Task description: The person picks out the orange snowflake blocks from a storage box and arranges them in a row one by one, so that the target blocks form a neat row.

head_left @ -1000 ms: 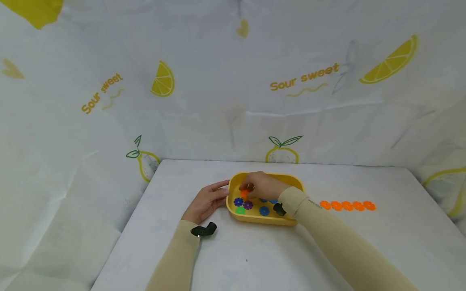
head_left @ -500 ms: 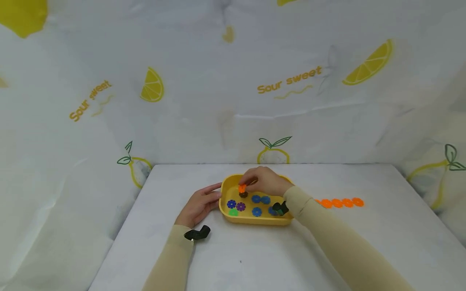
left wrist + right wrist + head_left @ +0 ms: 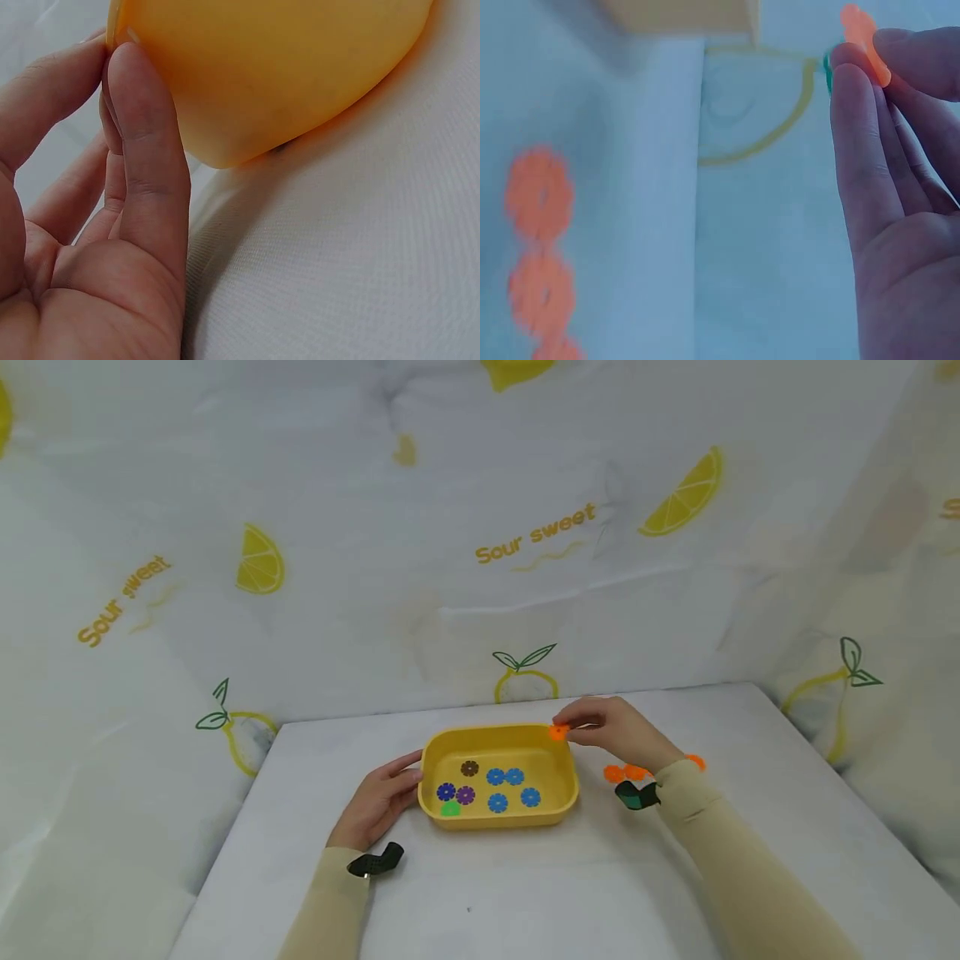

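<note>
My right hand, just past the right rim of a yellow plastic tray, pinches an orange flower-shaped disc between thumb and fingers. In the right wrist view the same disc is seen nearly edge-on at the fingertips. My left hand touches the tray's left side with thumb and fingers rather straight; the left wrist view has the thumb against the yellow wall. Inside the tray lie a brown disc, several blue discs, a purple disc and a green disc.
On the white table, right of the tray, runs a row of orange discs, partly hidden by my right hand and wrist. Two of these discs show blurred in the right wrist view. A lemon-printed cloth hangs behind the table.
My right hand has lifted the orange disc out of the tray and carried it rightward over the rim, uncovering the brown and blue discs. My left hand stays at the tray; the head view has turned right.
</note>
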Tool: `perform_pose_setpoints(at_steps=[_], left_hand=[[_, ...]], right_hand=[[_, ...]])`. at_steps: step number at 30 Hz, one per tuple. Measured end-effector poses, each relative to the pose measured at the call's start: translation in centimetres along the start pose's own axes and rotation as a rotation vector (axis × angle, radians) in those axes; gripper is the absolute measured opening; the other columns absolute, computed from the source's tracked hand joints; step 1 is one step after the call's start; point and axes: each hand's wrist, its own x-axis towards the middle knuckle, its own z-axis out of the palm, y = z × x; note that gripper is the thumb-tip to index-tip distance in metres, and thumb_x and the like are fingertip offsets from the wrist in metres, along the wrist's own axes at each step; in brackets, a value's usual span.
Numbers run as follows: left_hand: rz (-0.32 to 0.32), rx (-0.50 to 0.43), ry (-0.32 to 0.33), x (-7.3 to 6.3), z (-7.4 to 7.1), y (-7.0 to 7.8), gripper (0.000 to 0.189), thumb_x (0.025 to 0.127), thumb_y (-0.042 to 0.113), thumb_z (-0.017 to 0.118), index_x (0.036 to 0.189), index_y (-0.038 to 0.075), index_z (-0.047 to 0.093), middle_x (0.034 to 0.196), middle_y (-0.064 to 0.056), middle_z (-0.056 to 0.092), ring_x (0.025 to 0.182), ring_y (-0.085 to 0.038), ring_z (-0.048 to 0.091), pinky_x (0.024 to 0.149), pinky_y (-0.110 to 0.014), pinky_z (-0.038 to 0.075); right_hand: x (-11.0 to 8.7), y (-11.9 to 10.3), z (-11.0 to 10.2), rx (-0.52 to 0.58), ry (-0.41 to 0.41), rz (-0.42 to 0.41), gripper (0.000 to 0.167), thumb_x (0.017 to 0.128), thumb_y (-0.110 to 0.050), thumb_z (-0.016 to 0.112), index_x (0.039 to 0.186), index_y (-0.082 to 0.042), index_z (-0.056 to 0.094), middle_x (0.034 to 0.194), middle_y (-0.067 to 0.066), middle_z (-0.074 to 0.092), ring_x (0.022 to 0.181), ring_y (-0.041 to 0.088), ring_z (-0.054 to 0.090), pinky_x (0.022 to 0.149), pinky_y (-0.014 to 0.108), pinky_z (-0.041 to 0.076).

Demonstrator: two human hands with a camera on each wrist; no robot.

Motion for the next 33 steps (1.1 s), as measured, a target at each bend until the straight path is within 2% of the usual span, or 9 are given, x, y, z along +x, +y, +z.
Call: perform_pose_setpoints(at_steps=[3, 7, 11, 14, 17, 19, 25, 29, 33], left_hand=[[-0.004, -0.01, 0.02, -0.4, -1.0, 0.1, 0.055, 0.099, 0.02, 0.079, 0.152, 0.019, 0.063, 0.141, -0.014, 0.07, 0.122, -0.023, 0.069, 0.103, -0.03, 0.062], [-0.007, -0.002, 0.022, -0.9, -1.9, 0.3, 0.059, 0.099, 0.022, 0.08, 0.154, 0.018, 0.06, 0.149, -0.012, 0.066, 0.123, -0.021, 0.068, 0.104, -0.03, 0.061], [-0.018, -0.004, 0.026, -1.3, -2.3, 0.3, 0.061, 0.099, 0.022, 0.08, 0.156, 0.017, 0.059, 0.153, -0.01, 0.064, 0.123, -0.02, 0.069, 0.103, -0.03, 0.062], [-0.016, -0.011, 0.026, -1.5, -2.6, 0.4, 0.06, 0.1, 0.02, 0.079, 0.156, 0.016, 0.059, 0.149, -0.011, 0.067, 0.121, -0.02, 0.071, 0.103, -0.031, 0.062], [-0.006, -0.008, 0.014, -1.5, -2.6, 0.5, 0.061, 0.101, 0.02, 0.078, 0.157, 0.016, 0.057, 0.143, -0.013, 0.07, 0.119, -0.02, 0.072, 0.103, -0.031, 0.062], [0.0, -0.006, 0.009, -1.5, -2.6, 0.5, 0.062, 0.101, 0.02, 0.078, 0.158, 0.016, 0.056, 0.142, -0.012, 0.07, 0.118, -0.02, 0.073, 0.103, -0.031, 0.062], [-0.004, -0.024, 0.008, -1.5, -2.9, 0.8, 0.061, 0.102, 0.017, 0.076, 0.159, 0.014, 0.054, 0.137, -0.007, 0.072, 0.117, -0.017, 0.073, 0.103, -0.031, 0.062], [-0.001, -0.012, 0.004, -1.7, -3.3, 1.0, 0.062, 0.103, 0.017, 0.075, 0.161, 0.014, 0.052, 0.13, -0.006, 0.074, 0.116, -0.016, 0.073, 0.103, -0.031, 0.062], [-0.008, -0.018, 0.014, -2.2, -3.8, 0.8, 0.063, 0.103, 0.018, 0.075, 0.161, 0.014, 0.052, 0.136, -0.007, 0.073, 0.117, -0.016, 0.073, 0.104, -0.031, 0.062]], right_hand=[[-2.0, 2.3, -1.5, 0.03, 0.065, 0.054, 0.028, 0.101, -0.027, 0.079, 0.128, -0.023, 0.078, 0.131, 0.002, 0.076, 0.12, 0.022, 0.074, 0.1, 0.027, 0.062], [-5.2, 4.6, -3.3, -0.014, 0.156, 0.165, 0.034, 0.102, -0.041, 0.077, 0.133, -0.028, 0.075, 0.137, -0.001, 0.074, 0.123, 0.017, 0.072, 0.1, 0.025, 0.058], [-7.9, 6.4, -4.7, -0.08, 0.216, 0.227, 0.038, 0.103, -0.048, 0.072, 0.137, -0.03, 0.073, 0.143, 0.0, 0.072, 0.119, 0.001, 0.067, 0.096, 0.021, 0.055], [-9.4, 7.5, -5.4, -0.106, 0.248, 0.234, 0.041, 0.105, -0.047, 0.071, 0.14, -0.027, 0.072, 0.145, 0.004, 0.071, 0.113, -0.011, 0.062, 0.094, 0.016, 0.053], [-10.7, 8.6, -6.1, -0.137, 0.278, 0.266, 0.041, 0.105, -0.046, 0.07, 0.141, -0.025, 0.072, 0.145, 0.006, 0.071, 0.111, -0.016, 0.057, 0.093, 0.016, 0.05], [-11.3, 9.2, -6.4, -0.161, 0.289, 0.29, 0.043, 0.106, -0.045, 0.07, 0.142, -0.022, 0.071, 0.146, 0.009, 0.07, 0.116, -0.008, 0.059, 0.094, 0.02, 0.049], [-11.9, 10.4, -6.7, -0.17, 0.292, 0.331, 0.046, 0.107, -0.04, 0.068, 0.145, -0.013, 0.068, 0.149, 0.019, 0.067, 0.138, 0.039, 0.055, 0.103, 0.046, 0.05], [-11.7, 11.1, -6.7, -0.18, 0.285, 0.341, 0.044, 0.108, -0.034, 0.067, 0.145, -0.01, 0.067, 0.15, 0.024, 0.064, 0.14, 0.046, 0.052, 0.107, 0.062, 0.048], [-11.2, 11.6, -6.7, -0.206, 0.273, 0.356, 0.046, 0.107, -0.034, 0.068, 0.145, -0.008, 0.067, 0.149, 0.027, 0.064, 0.138, 0.048, 0.053, 0.108, 0.066, 0.047]])
